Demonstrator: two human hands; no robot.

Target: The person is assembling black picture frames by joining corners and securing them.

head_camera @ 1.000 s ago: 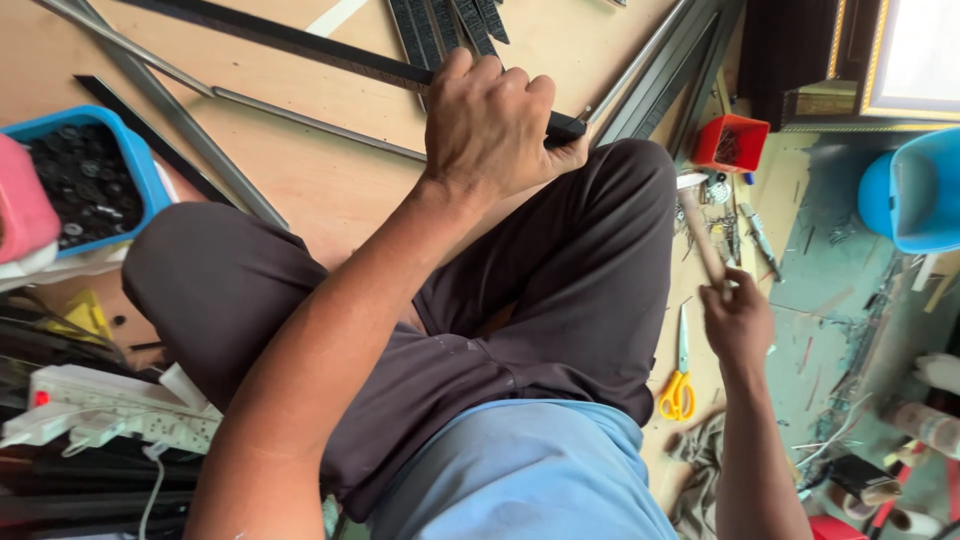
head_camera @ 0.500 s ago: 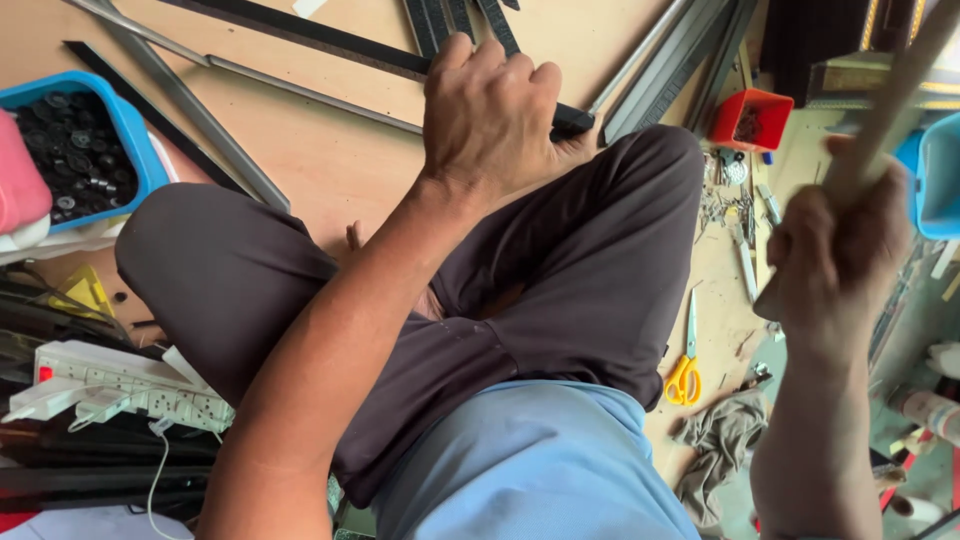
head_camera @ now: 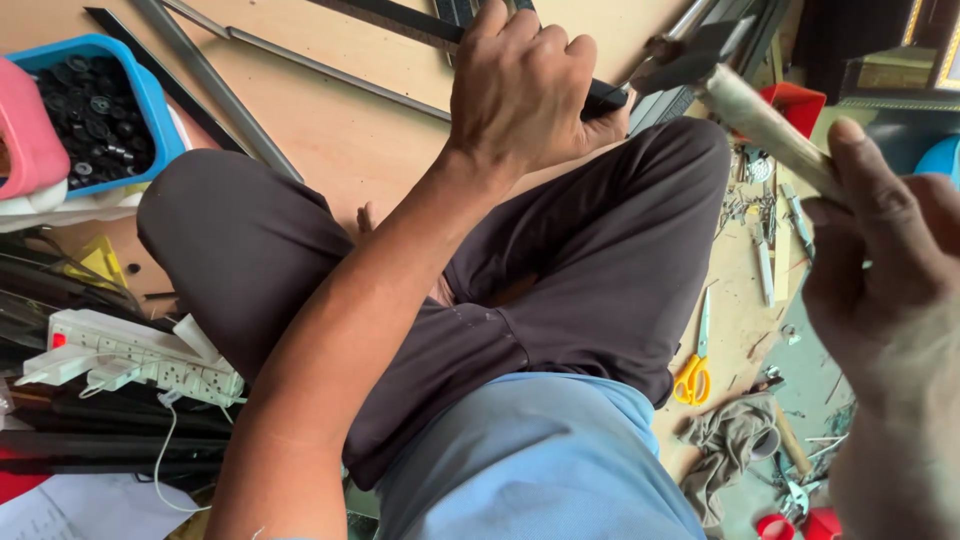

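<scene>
Over the person's raised knee, the left hand presses down on a black strip that lies on the wooden board beyond the knee; its fingers are curled tight together over the strip's near end, gripping it. To the right of the knee, the right hand holds a hammer by its pale wooden handle, fingers wrapped closed around it, with the dark head lifted just beside the left hand's knuckles. This looks like the striking step: one hand steadying the strip, the other poised to hit. A safe blow would call for a careful aim at the strip's end, clear of the gripping fingers. Left of the knee sit a blue tray of small black parts and a white power strip. Yellow-handled scissors lie on the floor, right of the knee.
</scene>
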